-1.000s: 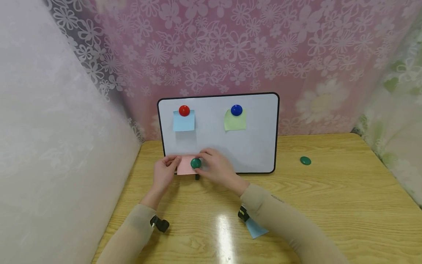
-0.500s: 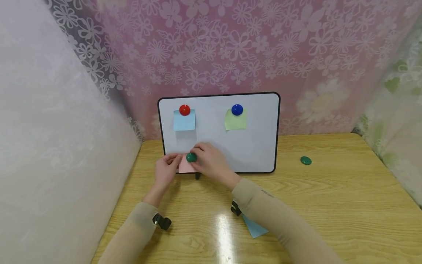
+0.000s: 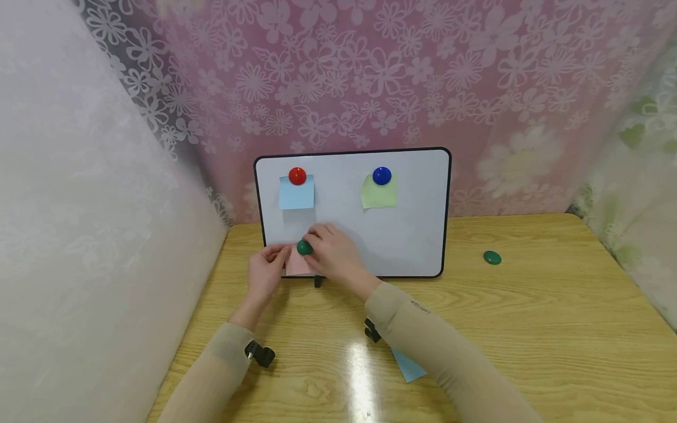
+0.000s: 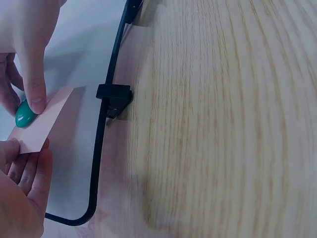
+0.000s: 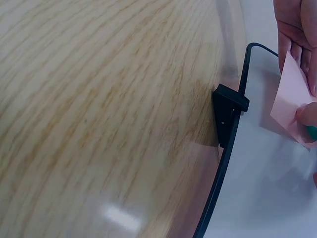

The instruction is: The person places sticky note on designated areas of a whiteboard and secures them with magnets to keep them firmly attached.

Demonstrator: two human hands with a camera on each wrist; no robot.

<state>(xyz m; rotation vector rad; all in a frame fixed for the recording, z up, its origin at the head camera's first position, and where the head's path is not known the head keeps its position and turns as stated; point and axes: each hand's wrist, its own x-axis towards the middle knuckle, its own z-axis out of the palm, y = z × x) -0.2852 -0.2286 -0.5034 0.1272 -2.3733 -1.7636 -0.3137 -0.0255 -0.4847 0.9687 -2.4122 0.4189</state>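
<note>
A pink sticky note (image 3: 297, 264) lies at the lower left of the whiteboard (image 3: 407, 241). My left hand (image 3: 266, 271) pinches the note's left edge between thumb and fingers, plain in the left wrist view. With thumb and fingertips my right hand (image 3: 335, 255) holds a round green magnet (image 4: 25, 115) against the note's upper part. In the right wrist view the pink note (image 5: 290, 101) bends outward, its lower edge standing off the board, and only a sliver of the green magnet (image 5: 312, 132) shows beside the thumb.
Higher on the board, a red magnet (image 3: 297, 175) holds a blue note (image 3: 296, 197) and a blue magnet (image 3: 382, 175) a green note (image 3: 379, 195). A black foot (image 4: 115, 93) supports the board. Another green magnet (image 3: 492, 257) and a blue note (image 3: 408, 367) lie on the table.
My right hand has moved left and slightly up, bringing the green magnet further over the pink note. The note has risen slightly; my left hand keeps its pinch on it.
</note>
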